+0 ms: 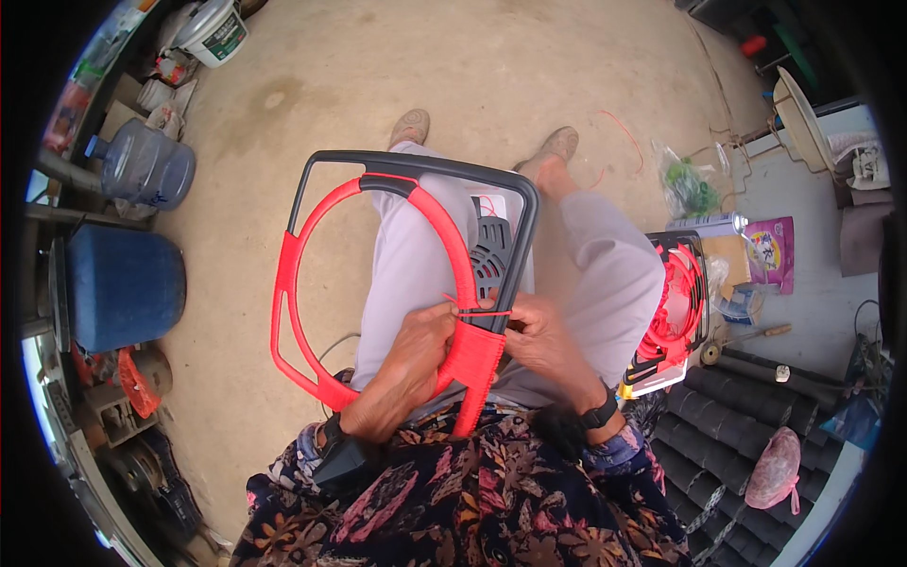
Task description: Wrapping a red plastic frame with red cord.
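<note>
On my lap lies a black rounded frame (430, 164) with a ring (307, 245) set inside it. Red cord is wound tightly around most of the ring and over parts of the frame, with a wide wound band (470, 359) near my body. My left hand (422, 342) is closed on the ring just beside that band. On the other side of the band, my right hand (545, 338) pinches the red cord (485, 314), which runs across the bare black part between my hands. The fingertips of both hands are partly hidden.
To my right, more black frames with red cord (675, 302) are stacked beside a spray can (707, 225) and a purple packet (770, 253). Black rolls (727, 406) lie nearer. At left stand a blue barrel (128, 286), a water jug (146, 165) and a white bucket (213, 33).
</note>
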{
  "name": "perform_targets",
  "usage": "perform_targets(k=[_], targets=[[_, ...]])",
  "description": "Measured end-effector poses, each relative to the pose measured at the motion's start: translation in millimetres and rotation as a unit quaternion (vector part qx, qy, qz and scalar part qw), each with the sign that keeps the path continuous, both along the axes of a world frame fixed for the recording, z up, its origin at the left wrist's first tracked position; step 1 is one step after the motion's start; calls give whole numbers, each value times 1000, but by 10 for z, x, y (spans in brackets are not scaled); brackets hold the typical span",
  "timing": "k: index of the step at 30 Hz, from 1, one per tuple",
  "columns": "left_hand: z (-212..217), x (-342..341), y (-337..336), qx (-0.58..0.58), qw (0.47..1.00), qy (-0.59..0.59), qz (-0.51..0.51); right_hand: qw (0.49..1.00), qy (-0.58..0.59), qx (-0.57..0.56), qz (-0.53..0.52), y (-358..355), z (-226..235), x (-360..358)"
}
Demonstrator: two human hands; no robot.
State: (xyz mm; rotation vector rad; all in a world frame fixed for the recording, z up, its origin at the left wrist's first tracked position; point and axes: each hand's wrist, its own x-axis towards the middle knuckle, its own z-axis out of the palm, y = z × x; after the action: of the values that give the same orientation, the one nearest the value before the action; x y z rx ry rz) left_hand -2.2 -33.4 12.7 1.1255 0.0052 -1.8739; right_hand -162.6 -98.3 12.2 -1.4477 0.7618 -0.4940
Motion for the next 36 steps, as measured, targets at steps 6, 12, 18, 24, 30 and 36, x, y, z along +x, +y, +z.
perform_targets(k=[6,12,18,24,30,36], targets=[[-15,-26,4,9,1000,27,7,997,10,-72,-35,27,47,22],[-67,18,100,-88,990,85,73,988,43,-142,-32,5,140,-29],[-20,-15,84,-147,988,35,24,982,84,-169,-22,34,285,-133],[16,-3,63,-134,990,39,-6,960,106,-247,-75,74,468,-258],[32,7,64,-137,990,42,-2,969,61,-230,-70,118,782,-399],[-1,-11,37,-149,987,61,-21,969,-231,9,-92,241,685,-333]])
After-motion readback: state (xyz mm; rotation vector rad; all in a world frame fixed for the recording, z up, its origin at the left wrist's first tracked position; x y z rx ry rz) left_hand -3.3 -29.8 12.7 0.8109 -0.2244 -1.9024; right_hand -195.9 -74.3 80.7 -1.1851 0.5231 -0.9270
